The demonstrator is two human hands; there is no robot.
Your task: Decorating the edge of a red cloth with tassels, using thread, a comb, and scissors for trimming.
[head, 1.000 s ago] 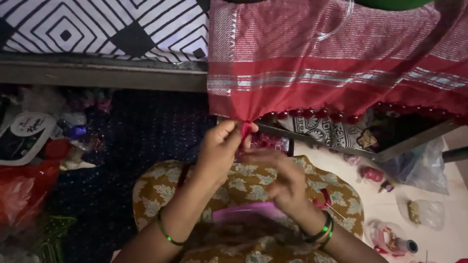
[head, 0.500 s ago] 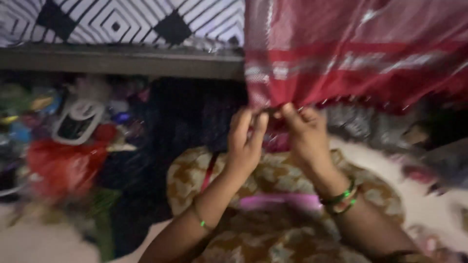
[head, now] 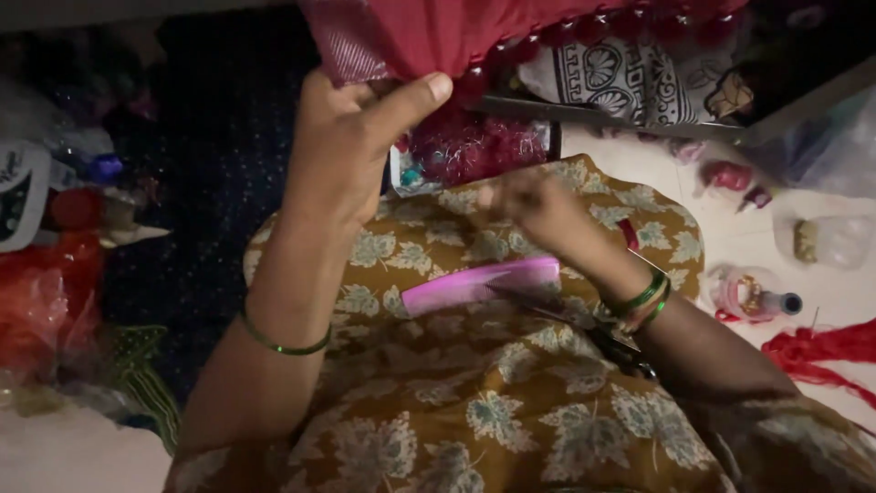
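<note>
My left hand (head: pixel 351 146) is raised and pinches the lower edge of a red cloth (head: pixel 429 32) that hangs from above, thumb pressed against its hem. A row of small red tassel balls (head: pixel 584 36) runs along that hem. My right hand (head: pixel 538 205) is lower, over my lap, blurred, its fingers drawn together; whether it holds anything is unclear. On my lap, over patterned brown fabric (head: pixel 474 393), lie a pink comb (head: pixel 479 285) and dark scissors (head: pixel 593 333).
A clear box of red thread (head: pixel 474 151) sits beyond my knees. Red plastic bags and clutter (head: pixel 46 292) lie at the left. On the pale floor at the right are a small jar (head: pixel 753 297), red thread strands (head: pixel 821 351) and a plastic bag (head: pixel 826 239).
The view tipped down toward my lap. My right hand let go of the cloth's hem and dropped to the lap; my left hand stays on the hem.
</note>
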